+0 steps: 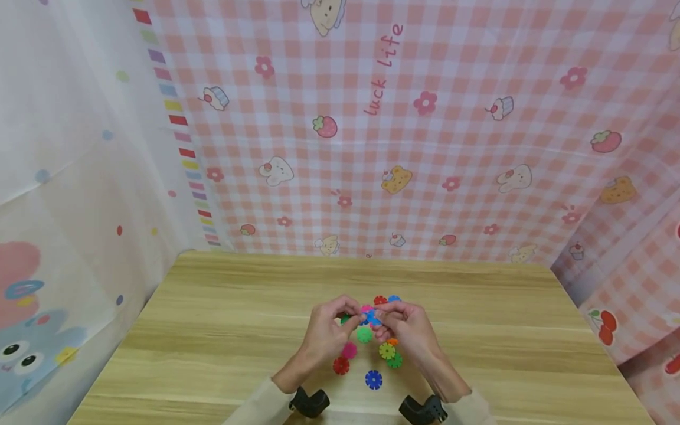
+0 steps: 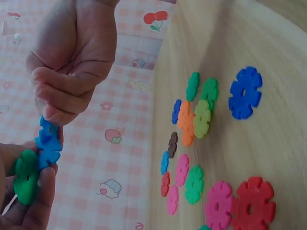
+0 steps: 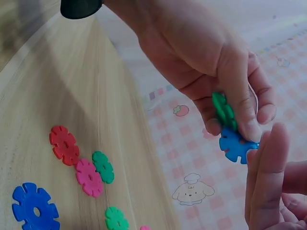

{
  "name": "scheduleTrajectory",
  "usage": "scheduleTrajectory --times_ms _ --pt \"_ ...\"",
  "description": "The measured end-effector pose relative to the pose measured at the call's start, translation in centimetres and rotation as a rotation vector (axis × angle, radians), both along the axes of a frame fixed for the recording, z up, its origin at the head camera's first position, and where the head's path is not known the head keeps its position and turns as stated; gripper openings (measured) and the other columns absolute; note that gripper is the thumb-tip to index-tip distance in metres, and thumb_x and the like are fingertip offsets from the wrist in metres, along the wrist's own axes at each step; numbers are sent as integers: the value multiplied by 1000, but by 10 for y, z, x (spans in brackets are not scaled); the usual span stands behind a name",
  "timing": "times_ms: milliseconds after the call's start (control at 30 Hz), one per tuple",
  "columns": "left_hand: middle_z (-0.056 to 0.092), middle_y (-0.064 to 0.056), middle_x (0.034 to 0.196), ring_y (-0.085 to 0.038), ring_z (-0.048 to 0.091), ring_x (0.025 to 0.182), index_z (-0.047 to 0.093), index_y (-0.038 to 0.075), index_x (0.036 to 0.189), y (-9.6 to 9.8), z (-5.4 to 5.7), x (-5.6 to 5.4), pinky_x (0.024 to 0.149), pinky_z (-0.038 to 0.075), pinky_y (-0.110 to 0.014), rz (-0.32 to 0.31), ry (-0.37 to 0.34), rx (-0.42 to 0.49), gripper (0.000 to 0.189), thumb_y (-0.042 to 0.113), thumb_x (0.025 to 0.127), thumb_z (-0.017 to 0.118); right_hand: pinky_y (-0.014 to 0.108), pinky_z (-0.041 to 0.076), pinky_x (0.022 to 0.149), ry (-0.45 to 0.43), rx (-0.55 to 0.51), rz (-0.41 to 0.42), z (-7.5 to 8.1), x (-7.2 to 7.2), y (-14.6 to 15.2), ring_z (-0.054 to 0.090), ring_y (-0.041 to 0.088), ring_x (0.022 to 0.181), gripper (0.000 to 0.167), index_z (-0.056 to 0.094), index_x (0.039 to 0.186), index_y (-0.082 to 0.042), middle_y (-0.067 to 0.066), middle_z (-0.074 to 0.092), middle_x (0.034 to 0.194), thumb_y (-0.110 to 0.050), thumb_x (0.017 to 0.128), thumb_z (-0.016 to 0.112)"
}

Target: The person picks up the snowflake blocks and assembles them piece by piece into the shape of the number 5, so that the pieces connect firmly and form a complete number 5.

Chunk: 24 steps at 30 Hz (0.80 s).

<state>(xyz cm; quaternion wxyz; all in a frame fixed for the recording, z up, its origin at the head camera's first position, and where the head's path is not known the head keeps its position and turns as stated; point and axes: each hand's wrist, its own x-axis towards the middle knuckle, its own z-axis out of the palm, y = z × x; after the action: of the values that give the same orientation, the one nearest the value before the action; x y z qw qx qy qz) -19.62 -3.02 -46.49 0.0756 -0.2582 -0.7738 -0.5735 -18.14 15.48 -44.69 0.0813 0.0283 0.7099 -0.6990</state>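
In the head view my left hand [image 1: 325, 332] and right hand [image 1: 413, 332] meet above the table, fingertips close together. My left hand grips a green notched flower disc [image 2: 26, 177] with thumb and fingers. Against it, set at an angle, is a bright blue notched disc [image 3: 233, 146], also between the left fingers. From the other side, my right hand [image 2: 76, 62] pinches blue plastic [image 2: 48, 128] at the upper end of this little group. My right fingertips hide part of the blue in the right wrist view.
Loose notched discs lie below the hands on the wooden table [image 1: 239, 307]: a dark blue one [image 1: 374, 379] nearest me, a red one [image 1: 341, 366], a pink one [image 1: 349, 350], a yellow-green one [image 1: 387, 351] and several others. A checked cloth [image 1: 462, 141] hangs behind.
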Motion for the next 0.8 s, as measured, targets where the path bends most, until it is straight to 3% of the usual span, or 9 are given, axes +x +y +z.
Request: scheduleTrajectory --times_ms 200,367,633,800 --pt "73 5 83 -9 68 80 72 11 101 -1 -2 -1 77 56 -26 -6 17 -47 11 10 90 72 26 58 62 -3 -10 24 -4 0 2 66 17 64 16 65 108 9 12 71 79 -1 96 61" --pt "75 5 87 -6 69 80 72 8 112 -3 -2 -3 75 56 -26 -23 -40 -59 22 13 91 72 27 58 63 -5 -21 36 -10 -3 4 66 17 65 18 64 110 9 11 71 80 -3 97 60" --pt "75 7 90 -7 69 81 74 12 103 -8 -4 -5 78 56 -28 -35 -62 -67 13 17 92 72 26 59 64 -11 -60 63 -15 -6 7 67 15 65 24 62 116 11 8 69 79 -7 100 55" --pt "73 10 91 -9 67 83 73 17 103 -12 -4 -5 76 53 -27 12 -159 -69 11 20 93 71 26 59 68 -16 -52 83 -17 -8 17 65 16 70 35 57 125 11 9 67 85 -16 104 50"
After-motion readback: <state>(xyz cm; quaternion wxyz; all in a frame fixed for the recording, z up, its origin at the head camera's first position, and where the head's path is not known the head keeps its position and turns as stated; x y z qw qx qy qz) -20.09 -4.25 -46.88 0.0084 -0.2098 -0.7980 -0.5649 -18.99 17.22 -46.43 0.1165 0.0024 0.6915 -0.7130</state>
